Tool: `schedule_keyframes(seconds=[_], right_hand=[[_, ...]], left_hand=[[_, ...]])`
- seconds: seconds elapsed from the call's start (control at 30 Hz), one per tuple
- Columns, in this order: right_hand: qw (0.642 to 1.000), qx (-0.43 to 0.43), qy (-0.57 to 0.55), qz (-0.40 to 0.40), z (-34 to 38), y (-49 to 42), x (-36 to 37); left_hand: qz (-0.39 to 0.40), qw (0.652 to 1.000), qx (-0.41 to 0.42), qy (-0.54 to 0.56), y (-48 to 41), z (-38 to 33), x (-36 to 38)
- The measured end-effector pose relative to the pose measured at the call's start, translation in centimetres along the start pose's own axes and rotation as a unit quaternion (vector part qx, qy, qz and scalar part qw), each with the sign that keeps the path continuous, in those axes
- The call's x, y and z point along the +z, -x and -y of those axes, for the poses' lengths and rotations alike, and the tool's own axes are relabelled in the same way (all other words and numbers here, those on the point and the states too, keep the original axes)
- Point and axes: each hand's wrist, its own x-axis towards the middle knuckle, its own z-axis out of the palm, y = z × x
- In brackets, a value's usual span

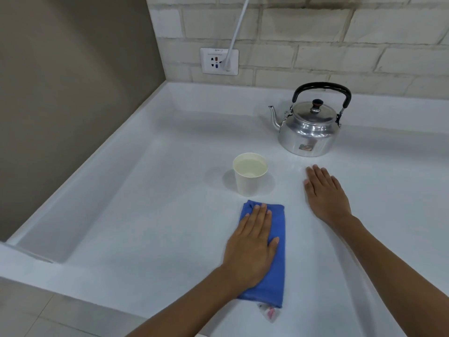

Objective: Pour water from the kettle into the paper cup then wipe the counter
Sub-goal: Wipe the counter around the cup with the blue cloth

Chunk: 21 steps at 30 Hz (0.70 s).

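Observation:
A silver kettle (307,132) with a black handle stands upright at the back right of the white counter (158,215), its spout pointing left. A white paper cup (250,175) holding water stands in front of it, to the left. Just below the cup lies a folded blue cloth (274,261). My left hand (252,246) lies flat on the cloth, fingers together, pressing it to the counter. My right hand (325,190) rests flat on the bare counter right of the cup, holding nothing.
A wall socket (218,61) with a white cable plugged in sits on the tiled back wall. A beige wall bounds the counter on the left. A raised rim runs along the counter's left and back. A white label sticks out under the cloth's near end (269,313).

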Motion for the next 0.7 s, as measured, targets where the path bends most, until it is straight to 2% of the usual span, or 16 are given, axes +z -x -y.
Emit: schedule_keyframes(seconds=[0.1,0.17,0.3,0.43,0.53,0.7], right_hand=[[1.000,0.000,-0.004,-0.003,0.0,0.1,0.0],[1.000,0.000,-0.001,-0.005,0.1,0.2,0.1],[1.000,0.008,0.006,0.002,0.3,0.0,0.2],[1.000,0.011,0.007,0.002,0.3,0.0,0.3],[1.000,0.005,0.019,-0.010,0.1,0.0,0.4],[0.999,-0.002,0.023,-0.024,0.1,0.1,0.4]], left_hand=[[-0.024,0.999,-0.009,-0.036,1.9,3.4,-1.7],[-0.010,0.999,-0.020,-0.030,2.4,6.2,-2.3],[-0.037,0.996,-0.077,-0.040,0.2,11.0,-3.0],[-0.024,0.991,-0.127,-0.018,-4.5,10.7,-2.4],[-0.028,0.992,-0.115,-0.039,-4.9,9.6,-1.6],[-0.042,0.998,-0.021,-0.038,-1.5,10.5,-1.4]])
